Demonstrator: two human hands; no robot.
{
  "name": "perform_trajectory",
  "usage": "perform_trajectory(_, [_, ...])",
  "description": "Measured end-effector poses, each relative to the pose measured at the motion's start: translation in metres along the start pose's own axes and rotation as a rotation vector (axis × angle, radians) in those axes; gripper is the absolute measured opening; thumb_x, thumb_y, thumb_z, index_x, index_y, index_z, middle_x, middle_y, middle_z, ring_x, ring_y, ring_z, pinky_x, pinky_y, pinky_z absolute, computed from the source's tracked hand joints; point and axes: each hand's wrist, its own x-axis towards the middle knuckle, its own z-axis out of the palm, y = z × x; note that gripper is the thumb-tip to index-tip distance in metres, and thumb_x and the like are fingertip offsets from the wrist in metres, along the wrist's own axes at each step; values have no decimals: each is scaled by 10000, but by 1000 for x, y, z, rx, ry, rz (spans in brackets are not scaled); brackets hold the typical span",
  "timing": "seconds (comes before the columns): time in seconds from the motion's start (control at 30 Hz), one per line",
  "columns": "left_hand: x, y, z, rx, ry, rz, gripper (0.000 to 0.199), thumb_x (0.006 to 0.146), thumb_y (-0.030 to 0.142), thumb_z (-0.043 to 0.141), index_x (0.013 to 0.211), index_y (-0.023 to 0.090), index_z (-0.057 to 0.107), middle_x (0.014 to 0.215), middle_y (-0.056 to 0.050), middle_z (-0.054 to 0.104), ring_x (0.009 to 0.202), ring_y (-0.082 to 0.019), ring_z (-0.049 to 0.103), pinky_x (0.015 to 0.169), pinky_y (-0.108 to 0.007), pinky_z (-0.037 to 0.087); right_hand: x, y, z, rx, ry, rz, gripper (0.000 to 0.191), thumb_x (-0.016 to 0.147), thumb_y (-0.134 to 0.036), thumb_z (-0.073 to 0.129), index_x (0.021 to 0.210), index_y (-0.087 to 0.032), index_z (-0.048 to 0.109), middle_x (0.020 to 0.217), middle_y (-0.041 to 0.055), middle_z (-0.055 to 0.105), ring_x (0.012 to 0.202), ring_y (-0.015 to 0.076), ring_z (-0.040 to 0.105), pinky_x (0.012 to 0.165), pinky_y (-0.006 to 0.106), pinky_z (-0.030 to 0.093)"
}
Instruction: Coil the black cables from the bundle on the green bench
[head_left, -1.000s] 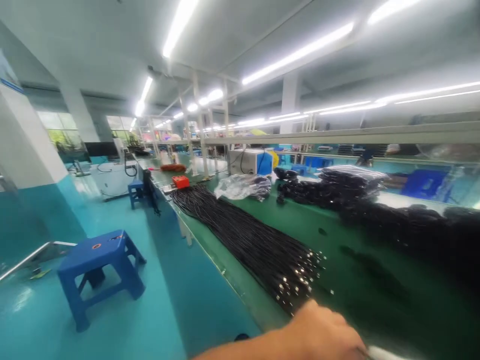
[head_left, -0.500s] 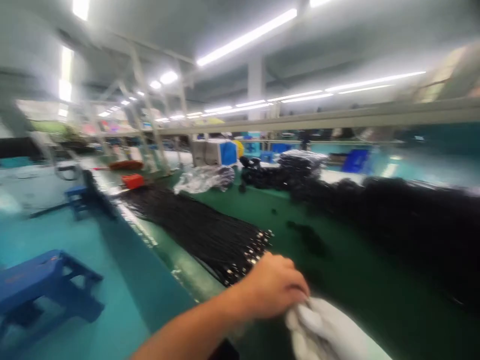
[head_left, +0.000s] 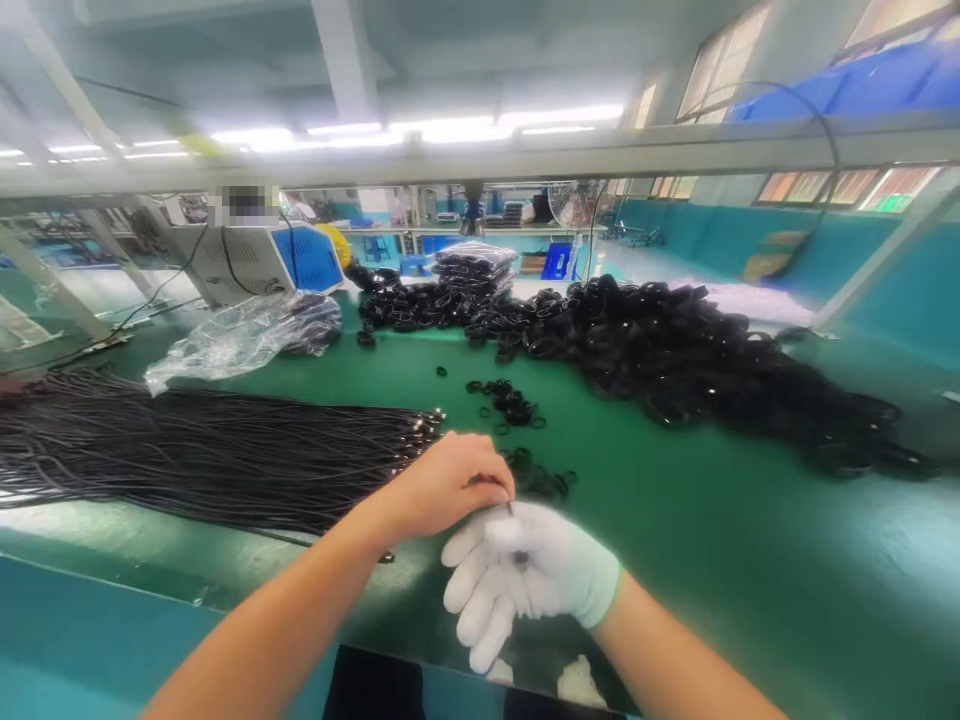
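My bare left hand (head_left: 454, 485) is closed in a pinch, its fingertips at the thumb of my right hand, on a small dark thing too small to name. My right hand (head_left: 525, 565) wears a white glove; its palm faces up with a small dark piece on it, and its thumb and index finger come together at the left fingertips. To the left lies a long bundle of black cables (head_left: 225, 450) with metallic ends. Just beyond my hands are small black rings (head_left: 510, 400) on the green table (head_left: 675, 510).
A large heap of black coiled cables (head_left: 660, 340) stretches across the back and right. Clear plastic bags (head_left: 247, 335) lie at back left, before a white and blue machine (head_left: 255, 260). A metal beam (head_left: 525, 155) crosses above the table.
The view has swung right and down. My gloved right hand, earlier blurred at the bottom edge, now shows fully beside the left one. The blue stool has left the view.
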Motion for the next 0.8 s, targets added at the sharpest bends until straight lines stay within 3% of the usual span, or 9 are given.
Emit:
perform_trajectory(0.1, [6, -8, 3, -45, 37, 17, 177, 877, 195, 525, 829, 211, 694, 843, 23, 660, 850, -126, 576, 833, -239, 394, 4, -6, -4, -47, 20, 6, 366, 875, -371, 451, 1053, -65, 545, 869, 165, 690, 784, 304, 685, 709, 555, 492])
perform_trajectory(0.17, [6, -18, 11, -72, 96, 8, 212, 908, 207, 474, 914, 211, 686, 900, 11, 671, 871, -125, 582, 832, -234, 406, 1, -13, -4, -79, 23, -68, 390, 861, -442, 490, 1007, -85, 547, 815, 144, 690, 721, 292, 686, 684, 563, 497])
perform_trajectory(0.3, [-13, -47, 31, 209, 238, -273, 263, 924, 180, 401, 1009, 209, 648, 921, -18, 676, 859, -160, 588, 773, -266, 425, -19, -30, 1, -14, 17, -380, 327, 797, -477, 617, 915, -176, 565, 755, 38, 663, 658, 211, 658, 618, 434, 522])
perform_trajectory(0.4, [-34, -59, 44, 399, 230, -414, 245, 919, 190, 404, 923, 216, 647, 881, -13, 672, 833, -165, 602, 732, -253, 426, -32, -46, 3, 110, 103, -482, 229, 783, -431, 663, 858, -241, 560, 666, -48, 550, 625, 124, 582, 608, 299, 486])
perform_trajectory(0.5, [-49, -52, 60, 407, 170, -397, 232, 927, 217, 396, 867, 220, 620, 818, 7, 660, 755, -140, 622, 654, -214, 423, -35, -57, 6, 99, 194, -561, 234, 779, -381, 681, 788, -221, 510, 621, -65, 389, 560, 82, 446, 557, 228, 410])
perform_trajectory(0.6, [-61, -35, 78, 436, 173, -367, 244, 924, 193, 373, 836, 219, 599, 766, 9, 647, 685, -139, 627, 601, -216, 414, -29, -61, 13, 49, 200, -616, 282, 848, -354, 592, 699, -195, 412, 626, -61, 304, 532, 81, 338, 527, 221, 360])
perform_trajectory(0.7, [-74, -24, 95, 497, 209, -225, 231, 911, 190, 375, 826, 230, 586, 716, 9, 630, 638, -150, 615, 569, -235, 405, -25, -65, 16, 15, 209, -614, 264, 903, -335, 501, 699, -193, 412, 641, -47, 359, 548, 94, 365, 551, 243, 386])
perform_trajectory(0.8, [-85, -15, 107, 586, 254, -50, 229, 901, 194, 373, 777, 236, 560, 655, 10, 603, 569, -155, 578, 533, -261, 382, -24, -67, 15, -62, 310, -587, 219, 921, -364, 463, 801, -188, 511, 707, -17, 499, 613, 116, 477, 675, 315, 461])
